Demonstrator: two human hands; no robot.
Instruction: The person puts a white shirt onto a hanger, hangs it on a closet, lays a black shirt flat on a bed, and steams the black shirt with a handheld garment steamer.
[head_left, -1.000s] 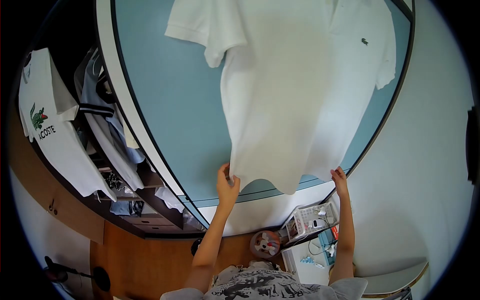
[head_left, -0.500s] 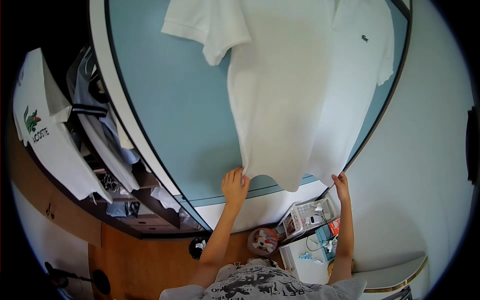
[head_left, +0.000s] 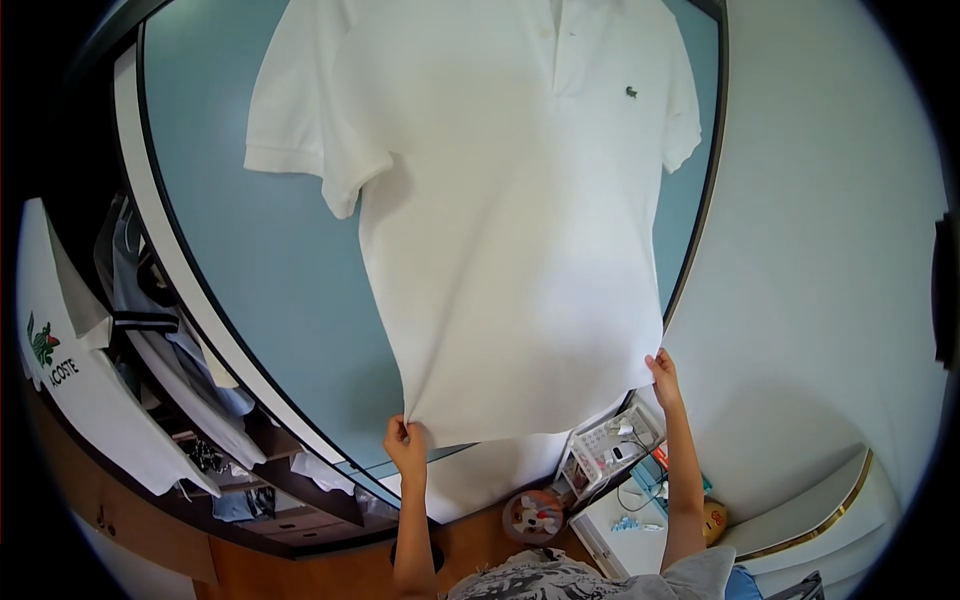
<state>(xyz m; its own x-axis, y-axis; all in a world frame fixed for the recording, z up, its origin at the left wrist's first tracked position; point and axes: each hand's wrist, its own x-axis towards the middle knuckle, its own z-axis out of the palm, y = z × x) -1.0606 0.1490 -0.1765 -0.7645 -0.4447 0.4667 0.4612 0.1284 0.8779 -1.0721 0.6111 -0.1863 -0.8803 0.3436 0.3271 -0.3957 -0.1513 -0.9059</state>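
Note:
A white polo shirt (head_left: 500, 260) with a small dark crocodile emblem on its chest hangs in front of the blue wardrobe door (head_left: 250, 270). Its collar lies beyond the top of the head view. My left hand (head_left: 405, 445) pinches the lower left corner of the hem, with small folds running up from the fingers. At the lower right corner, my right hand (head_left: 663, 378) is closed on the hem too. Between the two hands the bottom edge is stretched nearly straight.
At left, a white shirt with a large crocodile print (head_left: 95, 380) hangs by other clothes in the open wardrobe. Below my right hand are a white basket (head_left: 610, 440), a white cabinet (head_left: 620, 545) and a round stool with a dog picture (head_left: 535, 517). A pale wall (head_left: 800, 250) stands at right.
The hem has gone from wavy and slack to taut and spread wide. My left hand moved left and down in view; my right hand moved slightly left. More of the shirt's upper part shows.

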